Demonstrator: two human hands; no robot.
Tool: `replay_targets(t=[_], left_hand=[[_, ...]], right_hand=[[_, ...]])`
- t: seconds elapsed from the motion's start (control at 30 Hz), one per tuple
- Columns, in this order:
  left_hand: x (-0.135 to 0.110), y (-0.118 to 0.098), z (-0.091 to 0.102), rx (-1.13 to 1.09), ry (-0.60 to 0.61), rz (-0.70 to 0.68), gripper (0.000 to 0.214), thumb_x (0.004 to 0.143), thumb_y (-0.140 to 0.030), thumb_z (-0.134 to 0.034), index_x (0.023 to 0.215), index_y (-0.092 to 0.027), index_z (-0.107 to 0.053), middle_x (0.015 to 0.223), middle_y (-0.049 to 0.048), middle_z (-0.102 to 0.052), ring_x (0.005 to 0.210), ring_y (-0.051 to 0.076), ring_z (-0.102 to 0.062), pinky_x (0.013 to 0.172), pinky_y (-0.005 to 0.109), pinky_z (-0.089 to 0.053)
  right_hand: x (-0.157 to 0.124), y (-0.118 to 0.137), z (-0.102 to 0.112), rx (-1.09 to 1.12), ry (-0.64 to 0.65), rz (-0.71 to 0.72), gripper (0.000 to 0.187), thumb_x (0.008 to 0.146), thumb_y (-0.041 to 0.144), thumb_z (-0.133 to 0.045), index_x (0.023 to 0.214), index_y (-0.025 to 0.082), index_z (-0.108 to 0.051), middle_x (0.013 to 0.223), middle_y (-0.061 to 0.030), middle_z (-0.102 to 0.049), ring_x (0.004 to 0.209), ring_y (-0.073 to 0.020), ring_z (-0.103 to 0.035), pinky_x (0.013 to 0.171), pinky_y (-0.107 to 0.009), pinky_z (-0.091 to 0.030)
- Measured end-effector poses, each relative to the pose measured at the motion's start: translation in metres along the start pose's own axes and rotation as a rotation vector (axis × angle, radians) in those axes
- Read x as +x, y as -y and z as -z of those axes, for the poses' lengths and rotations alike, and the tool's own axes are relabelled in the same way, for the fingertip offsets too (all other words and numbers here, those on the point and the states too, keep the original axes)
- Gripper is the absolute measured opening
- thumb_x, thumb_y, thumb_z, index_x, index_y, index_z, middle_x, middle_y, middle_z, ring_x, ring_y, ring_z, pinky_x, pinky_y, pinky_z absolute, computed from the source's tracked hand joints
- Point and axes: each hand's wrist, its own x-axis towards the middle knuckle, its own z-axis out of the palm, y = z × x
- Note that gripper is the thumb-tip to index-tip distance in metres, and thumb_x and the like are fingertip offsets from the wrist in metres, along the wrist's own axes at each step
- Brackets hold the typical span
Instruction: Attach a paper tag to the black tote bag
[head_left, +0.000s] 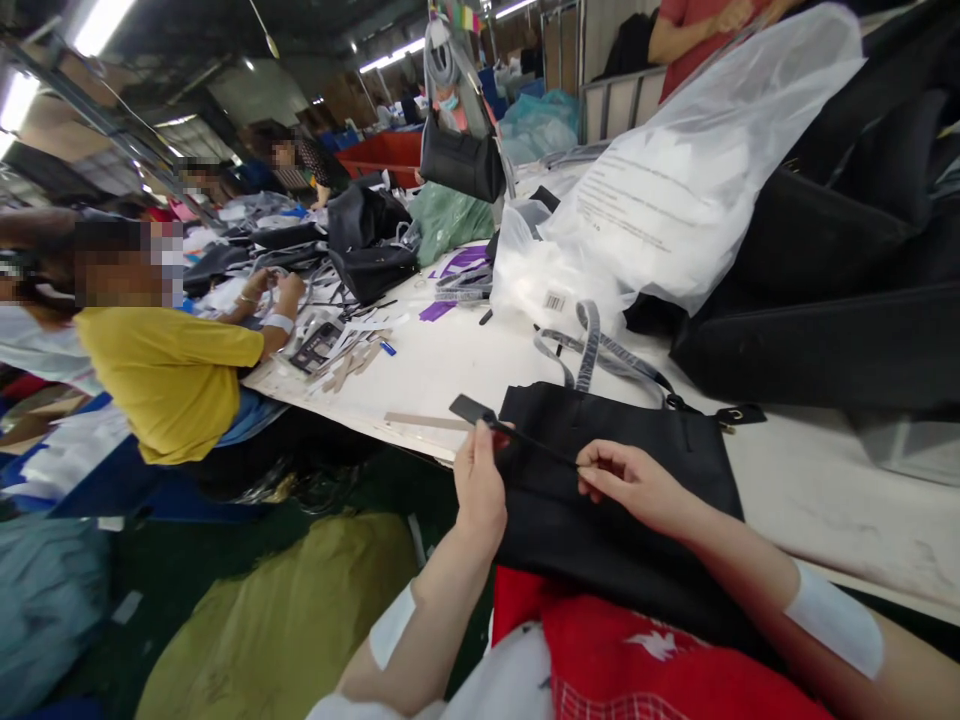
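Observation:
A black handbag (622,500) lies flat at the table's front edge, partly over my lap, with its grey wrapped handles (591,345) lying behind it. Above the bag, a thin black strap with a wide tab end (471,408) is stretched between my hands. My left hand (480,490) pinches it just below the tab. Fingers curled, my right hand (626,480) grips the strap's other end. A second black tab with a metal fitting (739,415) rests at the bag's right upper corner.
A large plastic bag (660,190) and a pile of black bags (847,280) stand at the right. Paper strips (356,360) litter the white table (427,365). A co-worker in a yellow shirt (165,370) sits at the left; an olive sack (300,620) lies on the floor.

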Motion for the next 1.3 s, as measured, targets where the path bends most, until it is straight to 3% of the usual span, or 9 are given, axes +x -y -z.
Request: replay_targets(t=[0.13,0.2,0.27,0.37,0.47,0.6,0.73,0.97,1.3], left_hand=[[0.001,-0.015,0.004,0.315,-0.335,-0.420,0.027,0.096,-0.035,-0.036,0.096,-0.016,-0.055,0.107,0.0111,-0.058,0.105,0.021,-0.055,0.098,0.039,-0.042],[-0.008,-0.026,-0.006,0.489,-0.129,-0.645,0.022,0.095,-0.027,-0.037,0.103,-0.017,-0.054,0.116,0.0121,-0.056,0.115,0.021,-0.051,0.104,0.038,-0.038],[-0.017,-0.033,-0.020,0.659,0.294,-0.751,0.025,0.095,-0.023,-0.036,0.110,-0.018,-0.055,0.120,0.0113,-0.056,0.119,0.022,-0.049,0.105,0.038,-0.036],[-0.021,-0.033,-0.040,0.890,0.802,-0.614,0.033,0.096,-0.027,-0.032,0.120,-0.019,-0.053,0.112,0.0108,-0.063,0.106,0.024,-0.058,0.096,0.037,-0.043],[-0.012,-0.029,-0.055,0.986,0.962,-0.420,0.036,0.097,-0.032,-0.028,0.117,-0.019,-0.055,0.099,0.0094,-0.067,0.088,0.024,-0.064,0.082,0.035,-0.048],[0.007,-0.028,-0.073,0.850,0.978,-0.308,0.029,0.094,-0.032,-0.037,0.097,-0.019,-0.063,0.078,0.0053,-0.067,0.077,0.020,-0.064,0.078,0.031,-0.048],[0.019,-0.029,-0.098,0.431,1.042,0.032,0.026,0.092,-0.029,-0.040,0.089,-0.016,-0.062,0.069,0.0014,-0.063,0.056,0.011,-0.058,0.057,0.024,-0.049],[0.031,-0.029,-0.129,0.237,0.987,0.197,0.016,0.091,-0.016,-0.045,0.092,-0.012,-0.060,0.068,0.0019,-0.064,0.054,0.008,-0.061,0.050,0.016,-0.045],[0.041,-0.019,-0.146,0.233,0.972,0.283,0.016,0.090,-0.015,-0.042,0.098,-0.012,-0.056,0.073,0.0033,-0.067,0.051,0.007,-0.061,0.046,0.016,-0.044]], right_hand=[[0.001,-0.008,0.005,-0.166,-0.009,-0.044,0.018,0.088,0.034,-0.051,0.082,0.018,-0.058,0.068,0.0001,-0.061,0.057,-0.0128,-0.055,0.055,-0.024,-0.043],[0.002,-0.012,0.007,-0.278,-0.048,0.007,0.015,0.087,0.029,-0.051,0.086,0.019,-0.062,0.076,-0.0013,-0.065,0.061,-0.0140,-0.057,0.059,-0.026,-0.045],[0.003,-0.014,0.008,-0.339,-0.078,0.091,0.015,0.085,0.024,-0.050,0.089,0.019,-0.064,0.086,-0.0025,-0.067,0.068,-0.0154,-0.059,0.065,-0.027,-0.046],[0.001,-0.014,0.013,-0.330,-0.122,0.115,0.016,0.082,0.018,-0.049,0.085,0.019,-0.065,0.078,-0.0008,-0.066,0.068,-0.0161,-0.060,0.067,-0.027,-0.046],[-0.003,-0.014,0.024,-0.289,-0.219,0.010,0.010,0.080,0.022,-0.056,0.081,0.019,-0.065,0.068,0.0008,-0.065,0.061,-0.0158,-0.059,0.060,-0.026,-0.045],[-0.011,-0.016,0.057,-0.486,-0.471,-0.007,0.017,0.084,0.035,-0.059,0.082,0.019,-0.066,0.075,-0.0022,-0.067,0.067,-0.0182,-0.061,0.063,-0.029,-0.046],[-0.011,-0.025,0.102,-0.993,-0.790,-0.083,0.026,0.086,0.038,-0.056,0.094,0.017,-0.069,0.095,-0.0106,-0.066,0.089,-0.0271,-0.061,0.080,-0.038,-0.046],[0.017,-0.049,0.142,-0.770,-0.554,-0.336,0.022,0.077,0.035,-0.066,0.087,0.018,-0.073,0.088,-0.0073,-0.071,0.083,-0.0234,-0.065,0.073,-0.028,-0.047],[0.040,-0.059,0.165,-0.503,-0.554,-0.423,0.029,0.088,0.035,-0.054,0.086,0.011,-0.068,0.082,-0.0127,-0.068,0.073,-0.0205,-0.062,0.061,-0.026,-0.043]])
